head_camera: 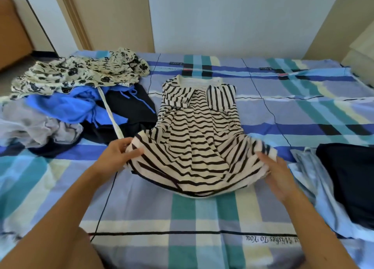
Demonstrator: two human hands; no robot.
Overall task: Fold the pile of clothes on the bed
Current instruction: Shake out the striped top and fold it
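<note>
Two hem corners held: left hand [119, 153] pinches, right hand [277, 173] grips; striped dress [194, 131] stretches beyond.

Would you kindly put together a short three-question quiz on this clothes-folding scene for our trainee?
1. True or false: the sleeves of the striped dress are folded in over its front.
2. Which garment lies on top of the unfolded pile on the person's left? A) a floral garment B) a red towel C) a pair of jeans
3. Fill in: the left hand and the right hand each hold the dress at its ____, the edge nearest the person.

Key: 1 true; 2 A; 3 hem.
</note>
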